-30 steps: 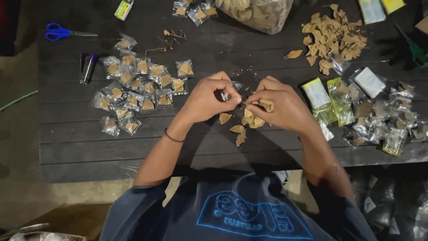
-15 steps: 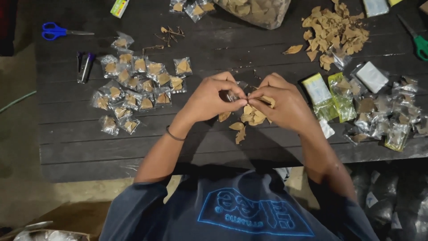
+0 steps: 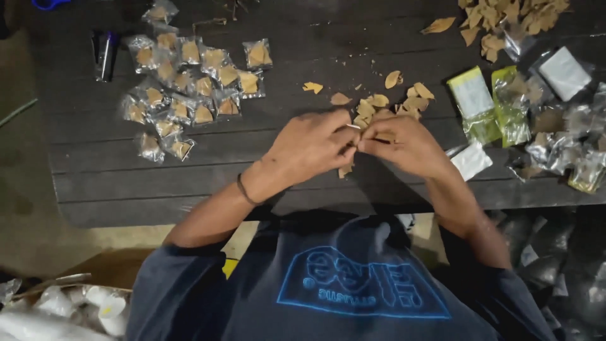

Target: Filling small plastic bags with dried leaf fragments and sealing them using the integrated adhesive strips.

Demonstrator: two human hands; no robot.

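Some twenty filled clear packets (image 3: 189, 88) lie grouped at the left of the dark slatted bench (image 3: 95, 189), so a good share looks done; loose tan chips (image 3: 385, 104) and a larger heap (image 3: 505, 19) remain. The left hand (image 3: 309, 148) and right hand (image 3: 407, 145) meet, each grip pinching a small item (too hidden to name). Dim room; bags on the floor.

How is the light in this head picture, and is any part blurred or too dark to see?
Head view: dim warm light on the dark table; clear packets show small glare. The left hand and right hand are slightly soft, so what they pinch is unclear. The lower right corner is nearly black.
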